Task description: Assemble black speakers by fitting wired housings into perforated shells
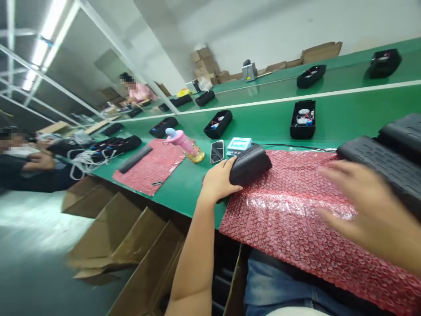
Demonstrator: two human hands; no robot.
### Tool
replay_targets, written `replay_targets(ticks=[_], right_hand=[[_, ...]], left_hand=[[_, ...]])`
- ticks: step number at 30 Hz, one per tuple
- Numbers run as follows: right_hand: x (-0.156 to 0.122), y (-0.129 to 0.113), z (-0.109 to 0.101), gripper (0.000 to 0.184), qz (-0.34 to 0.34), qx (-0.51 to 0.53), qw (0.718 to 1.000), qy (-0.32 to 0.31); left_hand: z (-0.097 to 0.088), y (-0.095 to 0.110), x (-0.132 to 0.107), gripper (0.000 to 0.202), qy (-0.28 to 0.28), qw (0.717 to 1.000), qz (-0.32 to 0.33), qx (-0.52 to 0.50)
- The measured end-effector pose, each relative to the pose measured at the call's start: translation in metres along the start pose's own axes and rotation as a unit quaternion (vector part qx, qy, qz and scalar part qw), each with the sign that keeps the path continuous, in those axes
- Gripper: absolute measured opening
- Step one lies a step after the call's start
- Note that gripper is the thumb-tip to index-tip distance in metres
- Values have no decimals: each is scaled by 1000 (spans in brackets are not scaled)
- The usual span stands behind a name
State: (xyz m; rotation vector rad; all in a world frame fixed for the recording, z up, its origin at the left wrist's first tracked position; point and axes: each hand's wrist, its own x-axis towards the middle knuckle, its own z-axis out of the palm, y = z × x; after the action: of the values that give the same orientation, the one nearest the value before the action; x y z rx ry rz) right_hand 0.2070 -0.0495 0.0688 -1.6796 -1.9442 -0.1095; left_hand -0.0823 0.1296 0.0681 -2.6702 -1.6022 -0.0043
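My left hand (219,180) is wrapped round the near end of a black plastic casing (250,165) that lies on the left edge of a red bubble-wrap sheet (289,219). My right hand (358,206) hovers over the right part of that sheet with its fingers stretched out and apart, blurred by motion, holding nothing. Just right of it lie ribbed black casing lids (384,162), stacked side by side on the green bench (269,123).
Behind the casing sit a small blue-faced scale (239,145), a phone (217,151) and a pink bottle (184,144). Open black casings (303,119) stand along the conveyor. A second red sheet (149,166) lies left. Cardboard boxes (125,237) stand below the bench. Other people work far left.
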Motion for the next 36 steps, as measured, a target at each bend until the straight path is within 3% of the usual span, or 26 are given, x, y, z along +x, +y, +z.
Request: replay_targets(ticks=[2,4,7,11,16,29,33,36], right_hand=[[26,-40,46,68,-28,65,995,-77],[59,-58,83,85,6,119,983,-142],[108,-58,118,102,88,156,974,-139],[139,-50,139,103,92,184,969,-135],[137,-48,148,82,79,207,969,-110],[141,-46,146,84,76,218,963,-141],[144,-43,140,87,65,212,959,-176],[157,-32,129,76,38,201,955,-215]], left_hand=[[0,-4,3,101,-7,1000,2,-12],[0,-6,3,105,-13,1000,-2,-19],[-3,-7,0,98,-24,999,-6,-44],[-7,-6,-7,81,-30,997,-10,-76],[-3,-2,-10,83,-6,997,-28,-69],[5,9,-6,76,54,988,-120,-77],[5,6,-9,77,42,994,-87,-56],[3,2,-13,81,11,997,-51,-57]])
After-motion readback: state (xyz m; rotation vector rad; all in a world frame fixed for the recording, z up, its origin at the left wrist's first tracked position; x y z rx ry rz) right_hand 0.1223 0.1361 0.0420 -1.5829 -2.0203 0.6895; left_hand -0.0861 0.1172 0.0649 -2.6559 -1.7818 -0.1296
